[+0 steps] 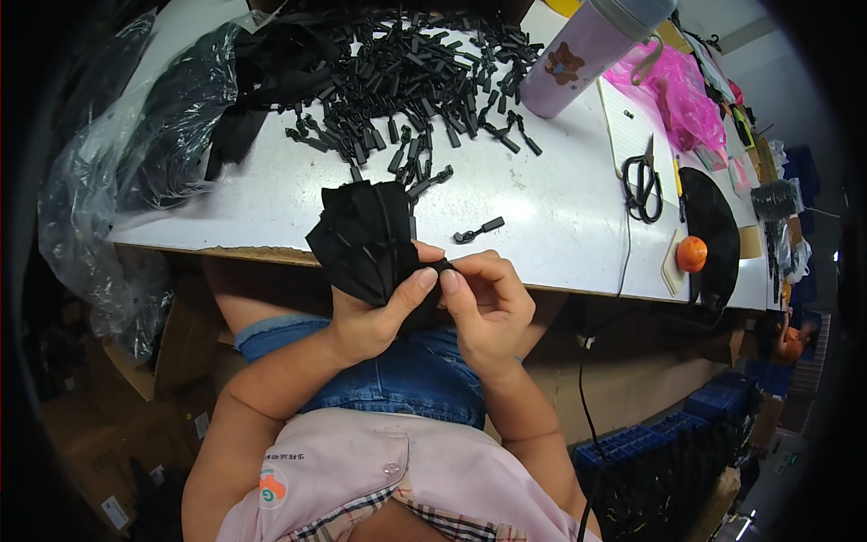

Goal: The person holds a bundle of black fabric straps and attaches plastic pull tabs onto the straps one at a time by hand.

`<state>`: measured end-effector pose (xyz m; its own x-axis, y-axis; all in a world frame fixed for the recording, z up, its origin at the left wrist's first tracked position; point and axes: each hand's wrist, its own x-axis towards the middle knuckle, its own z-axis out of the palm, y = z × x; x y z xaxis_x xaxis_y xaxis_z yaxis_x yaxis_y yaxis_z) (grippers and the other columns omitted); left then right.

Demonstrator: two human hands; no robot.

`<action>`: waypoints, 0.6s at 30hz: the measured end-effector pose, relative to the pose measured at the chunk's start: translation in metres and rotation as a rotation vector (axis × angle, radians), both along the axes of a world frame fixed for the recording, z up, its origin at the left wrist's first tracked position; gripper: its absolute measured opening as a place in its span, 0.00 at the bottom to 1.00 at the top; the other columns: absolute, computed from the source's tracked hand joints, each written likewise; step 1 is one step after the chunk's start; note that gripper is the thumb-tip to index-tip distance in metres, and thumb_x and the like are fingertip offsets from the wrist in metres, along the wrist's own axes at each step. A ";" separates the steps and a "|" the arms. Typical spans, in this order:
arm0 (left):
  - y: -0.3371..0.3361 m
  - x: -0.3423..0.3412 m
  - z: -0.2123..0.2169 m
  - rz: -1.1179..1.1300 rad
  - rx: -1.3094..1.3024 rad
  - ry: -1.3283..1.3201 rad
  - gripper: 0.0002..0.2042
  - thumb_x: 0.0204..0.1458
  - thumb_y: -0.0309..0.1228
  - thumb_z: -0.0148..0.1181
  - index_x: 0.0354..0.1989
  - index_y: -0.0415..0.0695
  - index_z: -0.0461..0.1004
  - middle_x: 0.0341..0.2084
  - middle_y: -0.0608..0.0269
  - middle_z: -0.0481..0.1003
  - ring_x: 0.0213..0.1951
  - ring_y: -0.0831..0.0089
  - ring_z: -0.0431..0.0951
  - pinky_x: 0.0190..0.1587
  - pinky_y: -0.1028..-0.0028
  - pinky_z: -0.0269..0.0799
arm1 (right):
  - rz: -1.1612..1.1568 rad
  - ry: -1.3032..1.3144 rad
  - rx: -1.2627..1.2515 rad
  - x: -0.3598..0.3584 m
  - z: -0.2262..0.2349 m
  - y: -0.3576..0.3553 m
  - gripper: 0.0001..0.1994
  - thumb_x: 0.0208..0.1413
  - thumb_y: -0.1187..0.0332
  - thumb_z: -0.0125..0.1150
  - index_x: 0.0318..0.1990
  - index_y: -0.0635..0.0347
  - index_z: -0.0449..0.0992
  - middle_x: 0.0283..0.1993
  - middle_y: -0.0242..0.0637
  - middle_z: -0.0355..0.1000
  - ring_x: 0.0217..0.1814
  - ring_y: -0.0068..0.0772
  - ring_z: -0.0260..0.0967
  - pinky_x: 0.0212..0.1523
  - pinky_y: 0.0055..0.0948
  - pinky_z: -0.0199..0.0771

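Observation:
My left hand (375,312) holds a fanned bunch of black fabric strips (366,237) just below the front edge of the white table (560,217). My right hand (488,298) pinches a small black piece at the end of the bunch, thumb and fingers touching my left thumb. A single black zipper pull (479,230) lies on the table just above my hands. A large heap of black zipper pulls (415,77) is spread over the back of the table.
A clear plastic bag with black material (135,126) hangs off the table's left. A lilac tumbler (591,50), pink bag (682,95), black scissors (643,181), orange ball (692,254) and black disc (713,235) sit right. Blue crates (668,452) stand below right.

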<state>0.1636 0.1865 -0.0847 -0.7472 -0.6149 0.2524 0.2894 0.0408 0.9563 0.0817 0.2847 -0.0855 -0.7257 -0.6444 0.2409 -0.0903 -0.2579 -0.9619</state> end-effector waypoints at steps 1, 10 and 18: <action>0.000 -0.001 0.000 0.009 -0.024 0.038 0.08 0.45 0.23 0.54 0.35 0.36 0.68 0.28 0.66 0.69 0.30 0.81 0.68 0.34 0.82 0.64 | 0.030 -0.038 -0.005 -0.002 0.003 0.000 0.06 0.45 0.80 0.54 0.32 0.67 0.67 0.28 0.32 0.64 0.26 0.16 0.63 0.27 0.13 0.64; -0.002 0.006 0.008 -0.044 0.199 -0.109 0.09 0.45 0.23 0.55 0.35 0.37 0.69 0.28 0.66 0.69 0.30 0.82 0.68 0.34 0.83 0.63 | 0.048 -0.066 -0.048 0.000 0.000 -0.003 0.05 0.46 0.81 0.54 0.31 0.67 0.66 0.27 0.30 0.62 0.24 0.13 0.60 0.24 0.12 0.61; -0.004 0.005 0.008 -0.058 0.204 -0.080 0.08 0.44 0.24 0.55 0.34 0.36 0.69 0.26 0.66 0.69 0.28 0.83 0.67 0.32 0.83 0.63 | 0.055 0.028 -0.079 -0.003 -0.001 -0.003 0.04 0.45 0.80 0.54 0.29 0.66 0.66 0.27 0.30 0.62 0.23 0.12 0.58 0.23 0.11 0.59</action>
<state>0.1687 0.1821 -0.0770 -0.7956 -0.6023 0.0655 0.2084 -0.1706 0.9630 0.0785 0.2813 -0.0868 -0.6820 -0.6613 0.3121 -0.1007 -0.3378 -0.9358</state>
